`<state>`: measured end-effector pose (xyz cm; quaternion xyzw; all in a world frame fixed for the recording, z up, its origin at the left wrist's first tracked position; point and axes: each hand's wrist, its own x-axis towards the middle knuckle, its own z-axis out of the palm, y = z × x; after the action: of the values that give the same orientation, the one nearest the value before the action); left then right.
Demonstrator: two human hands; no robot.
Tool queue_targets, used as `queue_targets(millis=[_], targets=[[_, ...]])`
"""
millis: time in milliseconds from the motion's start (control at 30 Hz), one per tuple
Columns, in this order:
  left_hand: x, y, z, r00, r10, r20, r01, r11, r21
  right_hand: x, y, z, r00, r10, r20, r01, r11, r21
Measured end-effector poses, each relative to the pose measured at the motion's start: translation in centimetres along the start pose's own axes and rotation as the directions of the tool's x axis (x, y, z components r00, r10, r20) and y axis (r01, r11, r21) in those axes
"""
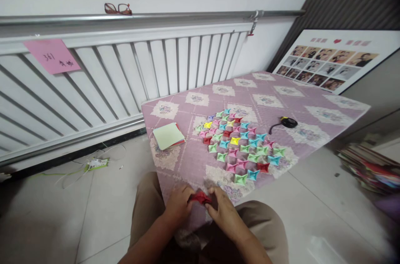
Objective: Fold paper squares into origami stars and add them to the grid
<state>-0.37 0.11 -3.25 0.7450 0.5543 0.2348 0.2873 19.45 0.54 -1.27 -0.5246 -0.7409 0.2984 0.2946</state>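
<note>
A red folded-paper piece [201, 197] lies between my two hands at the near edge of the table. My left hand [181, 202] pinches its left side, and my right hand [222, 205] has its thumb and fingers around the right side. Beyond them, several small origami pieces [235, 141] in green, pink, blue, yellow and red stand in slanting rows on the cloth. To the left rests a stack of paper sheets [168, 135], pale green on top with a red edge showing beneath.
The patterned pink tablecloth [193, 164] covers the table. A black coiled cable [288, 122] lies at the right. Behind stand a white radiator [168, 64] and a photo board [325, 62]. Glasses [118, 8] rest on the pipe; a power strip [97, 164] is on the floor.
</note>
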Motion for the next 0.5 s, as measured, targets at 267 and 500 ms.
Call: queue_targets(millis=[267, 500], targets=[[0.3, 0.1, -0.2, 1.0, 0.011, 0.008, -0.011, 1.0, -0.005, 1.2, -2.8, 0.3, 0.993, -0.016, 0.115, 0.051, 0.951, -0.306], [0.9, 0.3, -0.3, 1.0, -0.028, 0.007, 0.028, 1.0, -0.002, 2.7, -4.4, 0.3, 0.977, 0.136, 0.164, -0.039, 0.871, -0.489]])
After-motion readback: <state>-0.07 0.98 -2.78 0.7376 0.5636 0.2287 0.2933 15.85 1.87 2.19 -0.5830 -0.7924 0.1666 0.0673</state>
